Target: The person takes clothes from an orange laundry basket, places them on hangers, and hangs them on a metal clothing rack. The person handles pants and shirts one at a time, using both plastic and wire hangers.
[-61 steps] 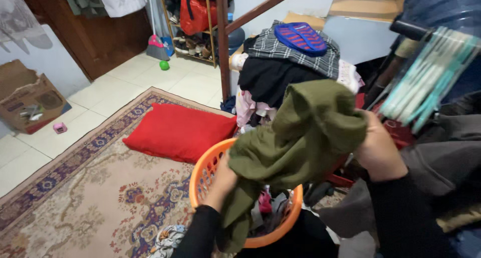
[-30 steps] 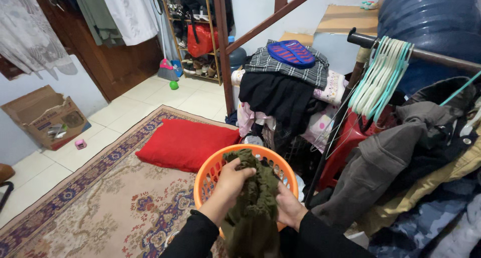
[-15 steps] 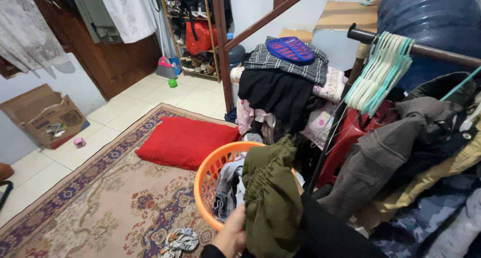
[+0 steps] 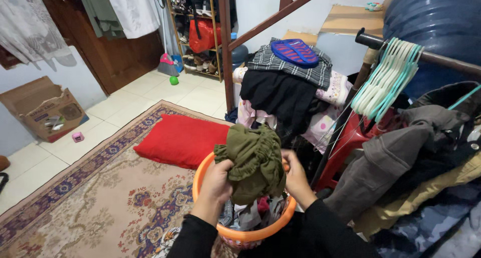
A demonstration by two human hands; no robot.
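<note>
I hold a bunched olive-green garment (image 4: 254, 160) with an elastic gathered band over an orange laundry basket (image 4: 240, 234). My left hand (image 4: 216, 180) grips its left side, fingers curled into the cloth. My right hand (image 4: 295, 178) holds its right side, partly hidden behind the fabric. Both my sleeves are black. Under the garment, the basket holds several mixed clothes (image 4: 253, 214).
A red cushion (image 4: 180, 139) lies on a patterned rug (image 4: 90, 198) to the left. Behind the basket stands a heap of clothes (image 4: 285, 85); to the right is a rail with teal hangers (image 4: 386, 80) and jackets (image 4: 401, 153). A cardboard box (image 4: 42, 107) sits far left.
The garment, spread wide two seconds ago, was gathered low over my lap and is now lifted as a tight bunch above the basket, with both hands on it again.
</note>
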